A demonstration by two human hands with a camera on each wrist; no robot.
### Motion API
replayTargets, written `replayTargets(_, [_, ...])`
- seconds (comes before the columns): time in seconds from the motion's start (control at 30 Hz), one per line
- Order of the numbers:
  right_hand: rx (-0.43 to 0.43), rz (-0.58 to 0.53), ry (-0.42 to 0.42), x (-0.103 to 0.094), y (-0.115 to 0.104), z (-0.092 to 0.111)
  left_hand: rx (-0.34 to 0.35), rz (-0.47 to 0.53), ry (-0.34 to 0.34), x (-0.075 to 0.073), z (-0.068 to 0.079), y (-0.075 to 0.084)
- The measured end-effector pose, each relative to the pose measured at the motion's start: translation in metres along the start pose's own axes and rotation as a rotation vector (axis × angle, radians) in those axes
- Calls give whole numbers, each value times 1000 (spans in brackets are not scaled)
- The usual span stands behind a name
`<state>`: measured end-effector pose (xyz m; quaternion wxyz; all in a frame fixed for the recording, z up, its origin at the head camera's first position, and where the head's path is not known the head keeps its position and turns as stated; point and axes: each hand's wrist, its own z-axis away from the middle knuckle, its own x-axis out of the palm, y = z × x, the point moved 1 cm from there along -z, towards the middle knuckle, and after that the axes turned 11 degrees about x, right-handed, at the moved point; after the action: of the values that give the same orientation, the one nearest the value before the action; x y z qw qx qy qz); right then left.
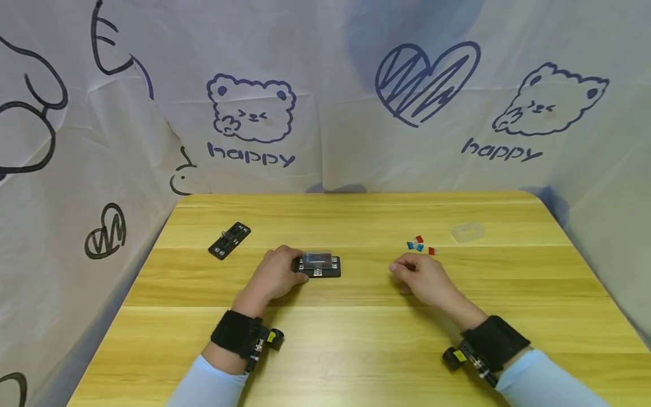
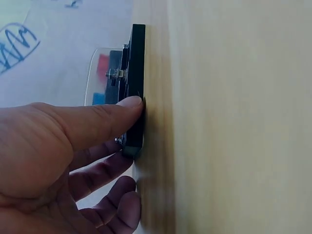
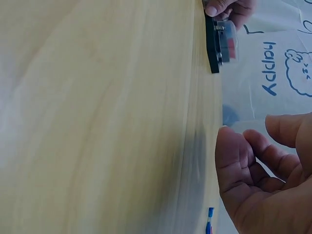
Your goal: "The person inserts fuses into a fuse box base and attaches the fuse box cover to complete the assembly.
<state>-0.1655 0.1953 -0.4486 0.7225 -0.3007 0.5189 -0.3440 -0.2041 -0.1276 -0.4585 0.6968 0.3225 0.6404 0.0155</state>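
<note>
My left hand [image 1: 276,274] grips the left end of a black fuse block [image 1: 333,272] that lies on the table, thumb along its front edge and fingers behind. A clear cover [image 1: 317,260] sits over its middle; in the left wrist view red [image 2: 102,67] and blue [image 2: 98,99] pieces show through the plastic. Metal bolts stick out of the block's terminals. Over the table to the right, my right hand [image 1: 422,278] has loosely curled fingers with nothing in them. Just beyond it lie several small blade fuses, red [image 1: 419,239] and blue [image 1: 414,246].
A second black fuse block [image 1: 229,241], without a cover, lies at an angle on the far left of the table. At the back right is a loose clear cover [image 1: 468,232]. White cloth walls [image 1: 335,141] with drawings rise behind and beside the wooden table [image 1: 366,339].
</note>
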Motion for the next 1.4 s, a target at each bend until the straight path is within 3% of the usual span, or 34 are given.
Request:
replayTargets(0.23, [10,-5,7,-5,8,-1,-59,42,-12,-7,1,-10])
replayTargets(1.4, [27,-35,1,-11,11,4,-76,59,28,0,2,-7])
